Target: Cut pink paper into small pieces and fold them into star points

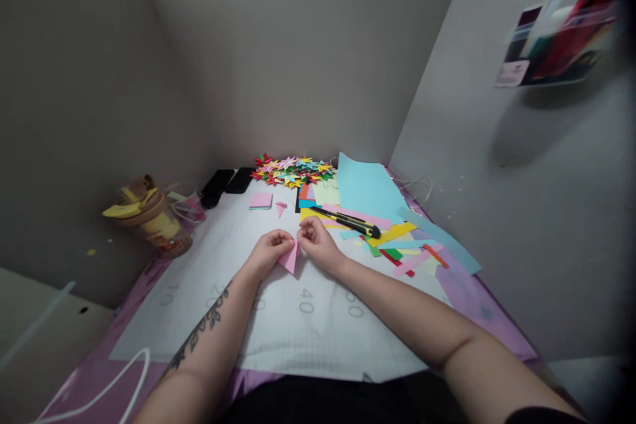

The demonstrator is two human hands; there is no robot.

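Pinched between both my hands is a piece of pink paper (289, 261), folded into a pointed shape with its tip toward me. My left hand (271, 252) is closed on its left upper edge. The fingertips of my right hand (318, 243) close on its upper right corner. Just beyond my hands lies a small folded pink paper piece (281, 209). To its left sits a stack of square paper sheets (261, 201), pink on top. A black and yellow utility knife (348, 221) rests beyond my right hand.
Many folded paper stars (293, 171) are heaped at the back. Coloured paper strips (397, 246) and a light blue sheet (370, 189) lie on the right. Two black phones (218, 187) and a lidded cup (161, 218) stand left. A white cable (134, 377) curves in front.
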